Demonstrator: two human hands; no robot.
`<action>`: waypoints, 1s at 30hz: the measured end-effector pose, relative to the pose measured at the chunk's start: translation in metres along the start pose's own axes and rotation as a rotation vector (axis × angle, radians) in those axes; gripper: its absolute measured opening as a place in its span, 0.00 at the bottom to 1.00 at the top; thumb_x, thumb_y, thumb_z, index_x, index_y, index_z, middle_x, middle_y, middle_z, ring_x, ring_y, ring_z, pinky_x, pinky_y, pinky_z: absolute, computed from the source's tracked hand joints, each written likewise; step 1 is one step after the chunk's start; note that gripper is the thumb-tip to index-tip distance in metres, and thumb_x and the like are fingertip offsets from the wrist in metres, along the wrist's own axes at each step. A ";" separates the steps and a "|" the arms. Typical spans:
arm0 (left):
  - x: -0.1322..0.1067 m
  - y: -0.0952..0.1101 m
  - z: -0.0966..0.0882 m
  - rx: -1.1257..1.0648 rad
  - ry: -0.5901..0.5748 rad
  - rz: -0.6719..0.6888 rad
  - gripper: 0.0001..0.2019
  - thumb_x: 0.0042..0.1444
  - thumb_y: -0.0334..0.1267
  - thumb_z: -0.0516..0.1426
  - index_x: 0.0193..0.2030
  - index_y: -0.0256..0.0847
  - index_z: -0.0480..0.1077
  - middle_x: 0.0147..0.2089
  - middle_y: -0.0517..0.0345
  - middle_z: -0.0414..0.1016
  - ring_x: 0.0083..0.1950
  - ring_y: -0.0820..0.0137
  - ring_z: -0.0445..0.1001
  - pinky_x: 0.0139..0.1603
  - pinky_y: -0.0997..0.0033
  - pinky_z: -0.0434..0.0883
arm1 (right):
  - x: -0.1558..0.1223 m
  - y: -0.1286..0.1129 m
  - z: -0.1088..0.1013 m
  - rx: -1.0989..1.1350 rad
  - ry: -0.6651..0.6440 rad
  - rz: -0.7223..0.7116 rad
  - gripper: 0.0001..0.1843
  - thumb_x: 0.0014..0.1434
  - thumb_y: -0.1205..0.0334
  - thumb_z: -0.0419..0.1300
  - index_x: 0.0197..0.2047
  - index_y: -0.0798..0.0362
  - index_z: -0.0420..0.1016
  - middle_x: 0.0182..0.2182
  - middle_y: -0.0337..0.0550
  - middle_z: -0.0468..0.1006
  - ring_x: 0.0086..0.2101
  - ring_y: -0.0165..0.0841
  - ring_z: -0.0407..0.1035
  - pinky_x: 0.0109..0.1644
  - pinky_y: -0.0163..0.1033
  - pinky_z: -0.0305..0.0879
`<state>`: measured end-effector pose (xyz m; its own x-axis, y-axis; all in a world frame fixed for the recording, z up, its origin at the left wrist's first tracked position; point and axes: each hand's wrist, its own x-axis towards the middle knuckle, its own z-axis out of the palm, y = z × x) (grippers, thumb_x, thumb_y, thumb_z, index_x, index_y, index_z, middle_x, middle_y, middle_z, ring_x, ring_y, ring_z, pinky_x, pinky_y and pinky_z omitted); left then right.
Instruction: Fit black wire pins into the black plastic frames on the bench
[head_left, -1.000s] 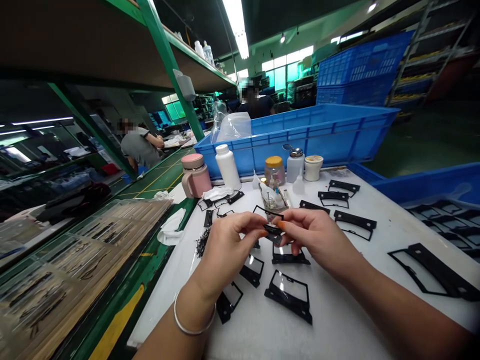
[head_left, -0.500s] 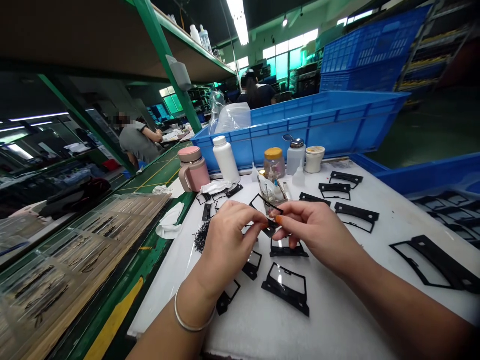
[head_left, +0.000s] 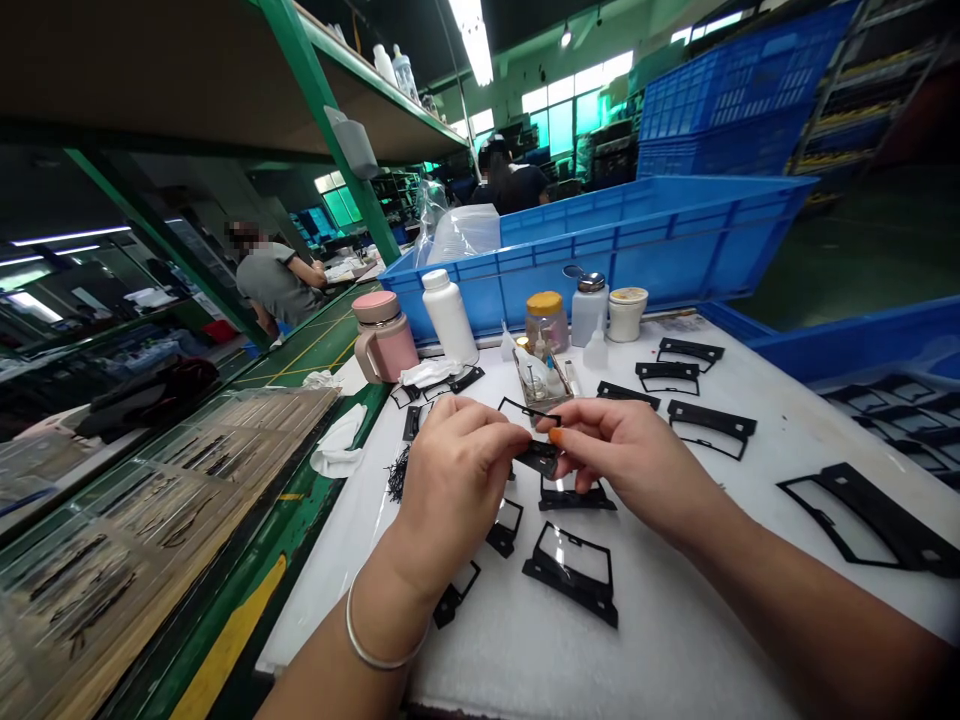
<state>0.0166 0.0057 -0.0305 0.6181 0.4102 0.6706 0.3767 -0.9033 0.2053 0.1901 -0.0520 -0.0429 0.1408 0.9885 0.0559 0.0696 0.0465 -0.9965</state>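
Both hands meet over the white work surface point(head_left: 675, 620). My left hand point(head_left: 457, 470), a bangle at its wrist, pinches the near left side of a small black frame part point(head_left: 538, 457). My right hand point(head_left: 615, 445) is closed on the same part's right side, thumb and fingertips pressed to it. The part is tilted, with a thin rectangular rim reaching away from me. Its left edge is partly covered by my left fingers. Just below lie more black frames with clear windows, one point(head_left: 574, 570) nearest me and another point(head_left: 577, 495) under my right fingertips.
Thin black strips point(head_left: 397, 475) lie piled left of my left hand. Behind stand a pink mug point(head_left: 386, 340), a white bottle point(head_left: 450, 318), a yellow-lidded jar point(head_left: 546, 322), a pump bottle point(head_left: 590, 310) and a large blue crate point(head_left: 637, 240). More black frames point(head_left: 712, 425) lie on the right. Two people sit farther off.
The held part has tipped slightly, showing more of its dark face, and my left fingertips have shifted a little along it. Both hands keep their grip.
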 end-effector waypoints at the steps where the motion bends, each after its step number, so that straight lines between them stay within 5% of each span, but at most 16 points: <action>1: 0.000 0.000 -0.001 0.019 0.000 0.007 0.06 0.61 0.26 0.58 0.39 0.40 0.75 0.38 0.59 0.75 0.40 0.68 0.65 0.43 0.67 0.65 | 0.000 0.000 0.000 0.001 0.003 -0.006 0.07 0.57 0.60 0.60 0.35 0.55 0.75 0.23 0.39 0.76 0.24 0.29 0.72 0.23 0.29 0.66; 30: 0.001 0.004 0.002 -0.057 -0.154 -0.083 0.04 0.61 0.26 0.55 0.36 0.37 0.68 0.38 0.58 0.70 0.41 0.68 0.65 0.45 0.66 0.61 | 0.000 0.000 0.002 -0.002 -0.079 -0.058 0.11 0.63 0.56 0.57 0.39 0.55 0.73 0.27 0.40 0.75 0.26 0.29 0.68 0.26 0.32 0.65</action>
<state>0.0204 0.0027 -0.0305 0.6867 0.4942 0.5331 0.3942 -0.8693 0.2981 0.1883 -0.0522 -0.0428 0.0579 0.9924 0.1087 0.0777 0.1041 -0.9915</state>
